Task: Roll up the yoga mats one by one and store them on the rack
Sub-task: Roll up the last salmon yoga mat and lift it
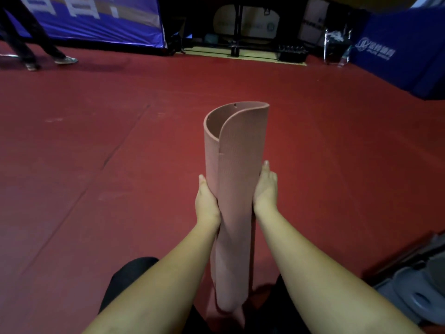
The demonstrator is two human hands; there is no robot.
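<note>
Loosely rolled dusty-pink ribbed foam yoga mat (237, 189), upright, centre of view, above red floor mat (96, 153). Clasped mid-length between left hand (207, 203) and right hand (266, 189), fingers wrapped behind. Top coil gaping open. Grey stacked items (414, 285) at lower right.

This is an indoor sports hall or gym. A wide red sports floor (120, 145) laid in seamed sheets fills the room, edged by blue padded barriers with white printed logos (395, 49) and a large blue banner (96, 18) on the far left. At the back stand a rack of small dumbbells (292, 53) and dark equipment frames (237, 30), and a rolled pink yoga mat (237, 179) is held upright.
</note>
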